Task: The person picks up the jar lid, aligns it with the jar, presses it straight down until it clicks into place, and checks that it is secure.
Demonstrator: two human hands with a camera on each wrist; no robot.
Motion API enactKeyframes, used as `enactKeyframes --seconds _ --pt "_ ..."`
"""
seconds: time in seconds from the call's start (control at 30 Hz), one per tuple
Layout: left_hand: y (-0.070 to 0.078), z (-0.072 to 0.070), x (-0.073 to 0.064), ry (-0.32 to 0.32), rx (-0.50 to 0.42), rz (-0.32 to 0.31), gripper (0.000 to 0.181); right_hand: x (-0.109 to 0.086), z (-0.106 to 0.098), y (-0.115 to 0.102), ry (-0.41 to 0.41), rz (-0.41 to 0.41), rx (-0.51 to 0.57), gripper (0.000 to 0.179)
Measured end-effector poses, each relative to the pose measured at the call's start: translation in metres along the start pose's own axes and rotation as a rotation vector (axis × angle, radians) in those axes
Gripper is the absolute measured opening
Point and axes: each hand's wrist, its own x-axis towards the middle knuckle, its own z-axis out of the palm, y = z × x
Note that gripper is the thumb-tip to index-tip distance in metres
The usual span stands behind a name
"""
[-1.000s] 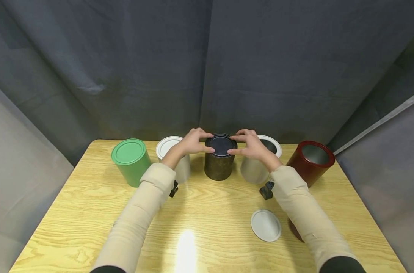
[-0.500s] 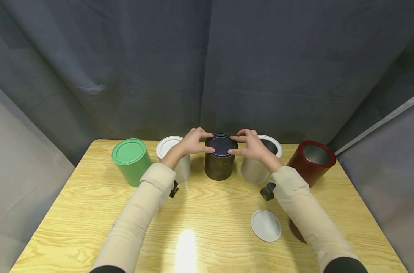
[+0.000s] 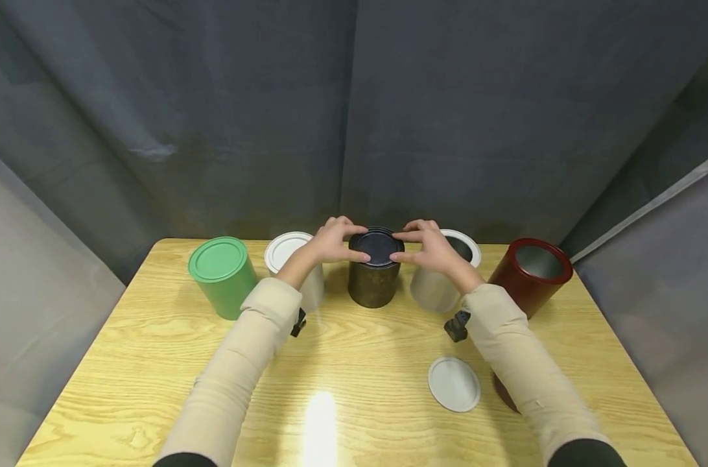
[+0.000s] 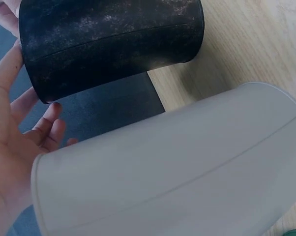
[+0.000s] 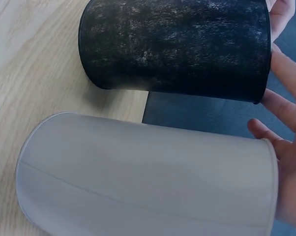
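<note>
Both hands reach to a dark, mottled can [image 3: 374, 288] standing at the middle of the table's back edge. Its dark blue-black lid [image 3: 378, 248] lies in the top. My left hand [image 3: 332, 241] touches the left side of the rim with thumb and forefinger fairly straight. Opposite it, my right hand [image 3: 430, 248] touches the right side in the same way. In the left wrist view, fingertips meet the dark can's [image 4: 108, 44] rim, and a white can [image 4: 172, 172] stands nearer. The right wrist view has fingers at the dark can's [image 5: 177, 46] rim, beside another pale can [image 5: 148, 172].
A green lidded can [image 3: 225, 285] and a white lidded can [image 3: 286, 246] stand left. A pale open can [image 3: 432, 292] and a dark red open can [image 3: 520, 282] stand right. A white lid [image 3: 454, 384] and a partly hidden brownish-red lid [image 3: 502, 392] lie on the wooden table [image 3: 155, 389].
</note>
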Motion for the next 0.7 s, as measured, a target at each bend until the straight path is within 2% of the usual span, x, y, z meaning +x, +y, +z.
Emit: enactKeyframes --seconds 0.43,0.57,0.7 --pt "-0.0011 0.0006 -0.0015 -0.013 0.027 -0.041 0.062 0.0043 -0.0005 -0.0055 -0.039 0.057 -0.019 0.052" --pt "-0.0003 0.0009 -0.0042 0.020 0.026 -0.033 0.061 0.0026 -0.0007 -0.0069 -0.017 0.033 -0.052 0.050" --pt "0.0001 0.0000 -0.0086 0.061 0.003 -0.018 0.058 -0.0020 -0.0005 -0.0078 0.041 0.004 -0.071 0.046"
